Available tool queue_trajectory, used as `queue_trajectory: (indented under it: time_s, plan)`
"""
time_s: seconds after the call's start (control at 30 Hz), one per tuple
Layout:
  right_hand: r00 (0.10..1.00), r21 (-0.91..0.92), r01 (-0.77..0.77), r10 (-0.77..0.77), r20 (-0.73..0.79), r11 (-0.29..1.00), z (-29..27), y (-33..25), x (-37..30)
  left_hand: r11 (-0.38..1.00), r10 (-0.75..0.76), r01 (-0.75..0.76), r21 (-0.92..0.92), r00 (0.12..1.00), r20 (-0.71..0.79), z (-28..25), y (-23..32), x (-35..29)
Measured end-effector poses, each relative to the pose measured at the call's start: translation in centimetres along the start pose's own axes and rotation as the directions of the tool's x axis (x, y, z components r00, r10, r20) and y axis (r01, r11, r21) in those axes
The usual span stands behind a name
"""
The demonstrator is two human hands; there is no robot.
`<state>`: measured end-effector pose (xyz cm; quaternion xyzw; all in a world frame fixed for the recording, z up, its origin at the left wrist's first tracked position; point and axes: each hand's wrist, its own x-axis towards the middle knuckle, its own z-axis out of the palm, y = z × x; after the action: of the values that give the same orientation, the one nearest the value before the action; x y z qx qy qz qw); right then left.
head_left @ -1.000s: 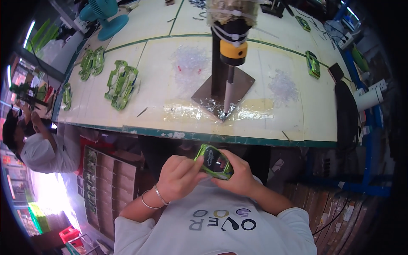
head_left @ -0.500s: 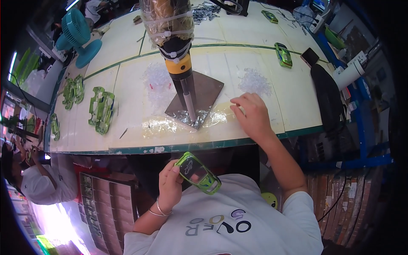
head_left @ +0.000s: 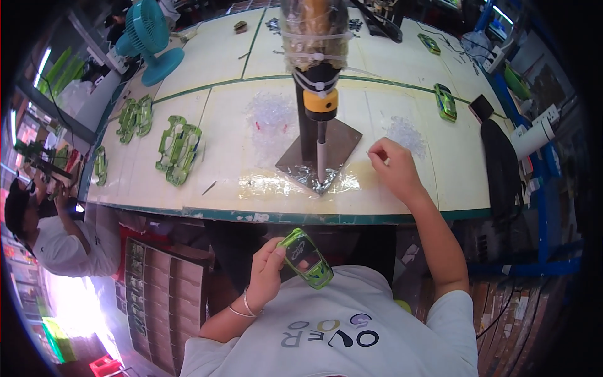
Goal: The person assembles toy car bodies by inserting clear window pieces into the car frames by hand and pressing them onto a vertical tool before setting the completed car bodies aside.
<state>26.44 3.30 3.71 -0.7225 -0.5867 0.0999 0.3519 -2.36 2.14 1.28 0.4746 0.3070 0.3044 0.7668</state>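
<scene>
My left hand is closed on a green toy car body with a dark roof, held tilted in front of my shirt, below the table edge. Over the table, my right hand has its fingers curled into a pinch; whatever is in them is too small to name. Just beyond it lies a pile of small clear plastic pieces. Between a second clear pile and my right hand stands an upright tool with a yellow collar, its thin tip over a dark metal plate.
Green car bodies lie in groups on the left, and a finished-looking green toy car lies on the right. A teal fan, a phone and a black bag flank the table. Another person sits at left.
My right hand has drawn its fingers together into a pinch and come away from the clear pile. The left hand still holds the car body. The whole view has shifted.
</scene>
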Motion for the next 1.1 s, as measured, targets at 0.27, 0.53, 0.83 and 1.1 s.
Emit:
queue_trajectory:
  time_s: [0.27,0.53,0.83,1.1]
  plan:
    - [0.993,0.637,-0.066,0.116,-0.037,0.768,-0.4,-1.0,-6.7,0.999,-0.047,0.047,-0.019,0.998,0.034,0.5,1.3,0.1]
    - [0.922,0.942,-0.335,0.207,0.328,-0.001,0.8,-4.8,-10.5,0.983,0.069,-0.097,0.155,0.982,0.178,1.5,2.2,0.6]
    - [0.867,0.888,-0.459,0.223,0.446,0.011,1.6,-6.5,-10.4,0.833,0.177,-0.307,0.459,0.936,0.304,2.3,2.9,0.8]
    - [0.988,0.88,-0.153,0.051,0.146,0.449,2.9,-6.7,-10.5,0.786,0.168,-0.335,0.52,0.924,0.342,2.7,3.3,0.9]
